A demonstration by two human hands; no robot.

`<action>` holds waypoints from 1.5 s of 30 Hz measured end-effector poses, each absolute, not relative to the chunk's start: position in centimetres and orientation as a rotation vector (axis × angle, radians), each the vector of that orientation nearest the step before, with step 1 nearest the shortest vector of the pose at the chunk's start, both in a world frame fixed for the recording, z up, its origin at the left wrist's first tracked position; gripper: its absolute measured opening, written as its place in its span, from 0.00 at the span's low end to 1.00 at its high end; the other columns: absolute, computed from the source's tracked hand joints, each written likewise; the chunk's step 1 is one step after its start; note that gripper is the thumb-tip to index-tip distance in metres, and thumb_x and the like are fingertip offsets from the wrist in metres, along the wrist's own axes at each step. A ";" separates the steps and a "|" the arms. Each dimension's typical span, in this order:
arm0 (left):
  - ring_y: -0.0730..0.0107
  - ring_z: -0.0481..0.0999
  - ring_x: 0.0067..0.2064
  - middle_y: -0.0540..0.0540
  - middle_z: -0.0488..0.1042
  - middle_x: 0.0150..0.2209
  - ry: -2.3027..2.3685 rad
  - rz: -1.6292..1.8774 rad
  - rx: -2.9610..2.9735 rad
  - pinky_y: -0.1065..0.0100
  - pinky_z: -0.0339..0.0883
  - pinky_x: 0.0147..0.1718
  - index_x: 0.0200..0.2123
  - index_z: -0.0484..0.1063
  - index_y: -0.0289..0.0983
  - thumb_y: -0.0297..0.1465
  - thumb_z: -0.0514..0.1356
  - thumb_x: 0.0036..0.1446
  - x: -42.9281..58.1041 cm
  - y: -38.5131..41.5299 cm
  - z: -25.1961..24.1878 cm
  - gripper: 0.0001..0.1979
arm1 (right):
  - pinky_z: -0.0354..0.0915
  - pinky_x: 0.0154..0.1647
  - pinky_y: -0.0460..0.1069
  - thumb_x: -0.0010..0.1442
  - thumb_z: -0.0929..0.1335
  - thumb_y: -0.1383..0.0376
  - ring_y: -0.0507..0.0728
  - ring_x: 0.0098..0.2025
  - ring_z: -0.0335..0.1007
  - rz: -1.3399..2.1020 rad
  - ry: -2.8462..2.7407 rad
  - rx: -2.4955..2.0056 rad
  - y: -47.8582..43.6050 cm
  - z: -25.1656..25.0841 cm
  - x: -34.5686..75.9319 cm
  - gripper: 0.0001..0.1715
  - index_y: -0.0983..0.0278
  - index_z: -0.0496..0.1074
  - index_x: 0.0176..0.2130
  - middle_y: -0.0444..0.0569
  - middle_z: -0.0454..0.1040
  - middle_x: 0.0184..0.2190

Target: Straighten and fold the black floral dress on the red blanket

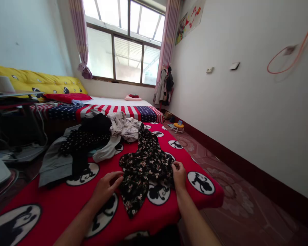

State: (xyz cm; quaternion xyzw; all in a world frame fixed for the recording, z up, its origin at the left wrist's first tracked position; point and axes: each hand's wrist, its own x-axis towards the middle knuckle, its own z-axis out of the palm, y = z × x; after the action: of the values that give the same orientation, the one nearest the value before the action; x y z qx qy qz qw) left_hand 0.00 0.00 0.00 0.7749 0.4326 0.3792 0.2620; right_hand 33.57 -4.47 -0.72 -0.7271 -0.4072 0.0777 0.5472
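Observation:
A black floral garment (145, 162) lies spread on the red blanket (66, 201) with round black-and-white prints. My right hand (179, 175) pinches the garment's right edge, fingers closed on the cloth. My left hand (106, 186) rests flat on the blanket with fingers stretched toward the garment's left edge, touching or nearly touching it. Behind the garment is a heap of clothes: a black dotted piece (84, 141), a grey piece (53, 160) and a pale patterned piece (124, 126).
A bed with a stars-and-stripes cover (113, 112) and yellow bedding (41, 83) stands under the window (123, 58). Clothes hang in the far corner (164, 87). A small yellow toy (179, 126) sits on the tiled floor by the right wall. A dark table (12, 99) stands left.

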 end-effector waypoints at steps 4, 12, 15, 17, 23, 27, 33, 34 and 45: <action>0.62 0.77 0.35 0.44 0.79 0.39 1.118 0.934 2.101 0.63 0.71 0.36 0.50 0.73 0.39 0.43 0.61 0.53 1.7 -0.8 -0.2 0.23 | 0.65 0.46 0.54 0.57 0.60 0.54 0.60 0.42 0.72 0.216 -0.952 -1.719 -4.3 -0.7 33.7 0.17 0.62 0.68 0.40 0.54 0.76 0.39; 0.62 0.76 0.39 0.44 0.78 0.35 0.872 1.113 1.961 0.64 0.70 0.40 0.34 0.78 0.39 0.35 0.60 0.54 1.8 -1.6 0.8 0.08 | 0.57 0.56 0.59 0.62 0.59 0.63 0.62 0.56 0.62 -0.234 -1.174 -1.507 -7.1 2.4 27.2 0.12 0.60 0.68 0.43 0.56 0.68 0.51; 0.63 0.75 0.38 0.45 0.76 0.34 0.810 1.176 1.794 0.67 0.71 0.37 0.32 0.77 0.38 0.37 0.63 0.52 1.3 -2.2 1.2 0.09 | 0.66 0.45 0.53 0.62 0.62 0.62 0.57 0.43 0.69 0.160 -1.410 -1.381 -7.9 2.0 21.4 0.19 0.59 0.64 0.53 0.52 0.69 0.48; 0.64 0.75 0.37 0.46 0.76 0.33 0.783 1.160 1.726 0.67 0.71 0.36 0.32 0.76 0.37 0.38 0.64 0.51 1.0 -2.7 1.3 0.10 | 0.66 0.44 0.52 0.59 0.65 0.63 0.57 0.44 0.69 0.332 -1.548 -1.387 -8.0 1.3 18.4 0.31 0.57 0.58 0.60 0.52 0.64 0.55; 0.61 0.75 0.43 0.45 0.76 0.38 0.913 1.187 1.764 0.64 0.70 0.43 0.37 0.75 0.38 0.42 0.56 0.58 0.9 -2.3 1.2 0.15 | 0.62 0.47 0.52 0.52 0.64 0.75 0.59 0.48 0.67 0.412 -1.837 -1.377 -7.6 0.2 16.6 0.15 0.60 0.73 0.37 0.48 0.70 0.48; 0.58 0.70 0.54 0.41 0.72 0.50 1.116 1.409 1.941 0.60 0.65 0.53 0.45 0.73 0.38 0.39 0.54 0.58 2.0 1.1 0.9 0.16 | 0.62 0.40 0.48 0.52 0.65 0.72 0.55 0.37 0.67 0.609 -1.634 -1.208 -8.1 0.9 17.6 0.07 0.62 0.71 0.31 0.45 0.71 0.32; 0.48 0.66 0.57 0.35 0.69 0.55 1.533 1.002 2.268 0.52 0.60 0.55 0.59 0.61 0.33 0.39 0.61 0.51 6.2 6.5 0.2 0.33 | 0.63 0.36 0.47 0.54 0.67 0.62 0.55 0.33 0.67 1.033 -1.512 -0.997 -8.7 1.1 18.0 0.09 0.64 0.76 0.32 0.43 0.74 0.28; 0.48 0.67 0.56 0.36 0.70 0.54 1.552 0.918 2.303 0.53 0.60 0.54 0.58 0.63 0.34 0.38 0.62 0.51 7.0 6.9 0.0 0.32 | 0.63 0.35 0.47 0.54 0.68 0.61 0.55 0.33 0.67 1.066 -1.509 -0.981 -8.7 1.1 18.0 0.09 0.64 0.76 0.32 0.43 0.74 0.27; 0.61 0.79 0.35 0.48 0.80 0.34 1.548 1.144 2.149 0.69 0.67 0.32 0.43 0.75 0.42 0.37 0.56 0.53 1.9 5.7 2.1 0.16 | 0.61 0.34 0.44 0.46 0.71 0.71 0.52 0.33 0.66 0.916 -1.545 -1.011 -8.3 1.0 18.0 0.04 0.64 0.72 0.27 0.42 0.70 0.29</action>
State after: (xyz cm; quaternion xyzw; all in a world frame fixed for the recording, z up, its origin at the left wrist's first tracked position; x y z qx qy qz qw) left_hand 1.93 5.66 2.08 0.7387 0.5322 0.3933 0.1279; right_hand 18.04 -8.33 1.00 -0.4205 -0.6428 0.3810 0.5146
